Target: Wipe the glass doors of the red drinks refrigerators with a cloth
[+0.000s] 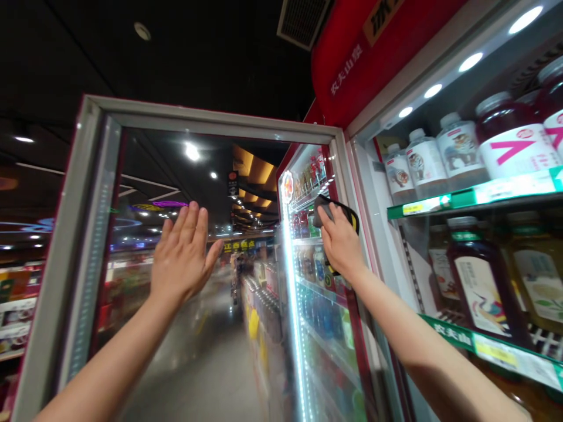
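Note:
My left hand (pixel 183 255) lies flat and open against the glass of the swung-open cooler door (pixel 88 246), fingers pointing up. My right hand (pixel 338 240) presses a dark grey cloth with a yellow edge (pixel 341 210) onto the same glass, close to the door's hinge side. Its fingers rest over the cloth. Both arms reach forward from the bottom of the view.
The open cooler at right holds bottled drinks on shelves (pixel 475 196): pale tea bottles (pixel 424 164), dark red juice (pixel 510 138), brown bottles (pixel 477 281) below. A red sign (pixel 352 64) tops the cooler. Through the glass, a shop aisle (pixel 211 346) with more coolers is visible.

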`<state>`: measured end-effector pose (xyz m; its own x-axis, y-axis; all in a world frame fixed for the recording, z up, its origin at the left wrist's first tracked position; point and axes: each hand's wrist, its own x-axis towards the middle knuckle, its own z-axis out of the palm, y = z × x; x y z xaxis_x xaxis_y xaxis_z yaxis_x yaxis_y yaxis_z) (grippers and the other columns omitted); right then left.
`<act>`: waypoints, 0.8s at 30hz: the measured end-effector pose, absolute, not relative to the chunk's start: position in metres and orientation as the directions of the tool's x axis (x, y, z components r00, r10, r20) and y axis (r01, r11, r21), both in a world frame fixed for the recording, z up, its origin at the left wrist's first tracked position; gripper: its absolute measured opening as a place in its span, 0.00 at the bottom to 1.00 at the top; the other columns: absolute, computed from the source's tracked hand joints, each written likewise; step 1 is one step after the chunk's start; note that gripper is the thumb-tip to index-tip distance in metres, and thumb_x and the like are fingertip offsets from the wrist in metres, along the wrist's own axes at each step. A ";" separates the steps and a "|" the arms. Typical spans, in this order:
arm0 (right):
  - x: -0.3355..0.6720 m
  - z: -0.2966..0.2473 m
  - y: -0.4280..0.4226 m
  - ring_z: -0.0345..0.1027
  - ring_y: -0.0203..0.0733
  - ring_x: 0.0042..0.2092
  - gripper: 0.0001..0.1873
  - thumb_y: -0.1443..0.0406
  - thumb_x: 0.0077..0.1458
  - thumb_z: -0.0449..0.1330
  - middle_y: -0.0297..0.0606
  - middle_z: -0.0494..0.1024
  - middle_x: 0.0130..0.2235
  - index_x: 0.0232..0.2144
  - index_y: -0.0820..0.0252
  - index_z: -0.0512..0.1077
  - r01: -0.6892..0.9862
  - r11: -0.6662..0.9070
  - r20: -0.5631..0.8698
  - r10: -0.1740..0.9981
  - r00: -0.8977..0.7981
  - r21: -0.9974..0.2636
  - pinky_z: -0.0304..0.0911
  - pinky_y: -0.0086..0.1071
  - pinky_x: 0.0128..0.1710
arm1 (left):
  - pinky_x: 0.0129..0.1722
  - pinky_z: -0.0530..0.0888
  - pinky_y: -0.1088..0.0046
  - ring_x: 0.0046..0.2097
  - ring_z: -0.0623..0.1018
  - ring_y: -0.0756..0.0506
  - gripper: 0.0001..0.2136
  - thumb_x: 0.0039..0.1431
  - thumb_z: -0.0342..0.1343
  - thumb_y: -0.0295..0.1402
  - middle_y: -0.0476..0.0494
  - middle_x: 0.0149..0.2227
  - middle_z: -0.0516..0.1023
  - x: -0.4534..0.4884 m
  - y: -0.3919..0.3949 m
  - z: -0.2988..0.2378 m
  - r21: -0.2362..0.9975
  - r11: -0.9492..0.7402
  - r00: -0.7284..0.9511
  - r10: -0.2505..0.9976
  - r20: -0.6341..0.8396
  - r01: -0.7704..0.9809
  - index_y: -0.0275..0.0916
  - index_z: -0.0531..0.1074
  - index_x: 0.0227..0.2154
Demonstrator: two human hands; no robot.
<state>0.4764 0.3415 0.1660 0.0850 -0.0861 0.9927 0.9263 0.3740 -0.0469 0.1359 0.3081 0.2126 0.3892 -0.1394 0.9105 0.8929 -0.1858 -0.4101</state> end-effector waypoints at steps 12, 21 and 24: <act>0.448 0.183 0.341 0.54 0.45 0.71 0.24 0.66 0.66 0.50 0.38 0.68 0.67 0.60 0.50 0.73 0.814 0.568 0.989 -0.134 -0.058 0.125 0.57 0.52 0.68 | 0.72 0.49 0.47 0.75 0.51 0.36 0.35 0.71 0.44 0.46 0.34 0.75 0.46 0.136 0.309 0.209 -0.404 -0.204 0.383 -0.134 0.914 0.892 0.38 0.40 0.74; 0.421 0.203 0.343 0.54 0.54 0.71 0.24 0.60 0.69 0.47 0.42 0.67 0.67 0.63 0.51 0.70 0.866 0.488 0.974 -0.119 0.193 -0.112 0.57 0.58 0.66 | 0.73 0.48 0.50 0.75 0.49 0.38 0.34 0.72 0.43 0.43 0.33 0.75 0.46 0.138 0.310 0.203 -0.379 -0.226 0.368 -0.090 0.925 0.897 0.35 0.42 0.74; 0.387 0.188 0.336 0.52 0.52 0.72 0.23 0.60 0.69 0.48 0.37 0.67 0.68 0.62 0.47 0.69 0.860 0.510 0.995 -0.099 0.028 0.027 0.56 0.57 0.67 | 0.73 0.50 0.50 0.75 0.49 0.38 0.33 0.72 0.42 0.42 0.33 0.75 0.47 0.137 0.311 0.202 -0.384 -0.219 0.374 -0.088 0.923 0.897 0.34 0.42 0.74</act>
<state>0.3872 0.3364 0.1875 0.0277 -0.0986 0.9947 0.8597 0.5101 0.0266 0.1367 0.3114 0.2018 0.3737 -0.0883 0.9233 0.8969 -0.2195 -0.3839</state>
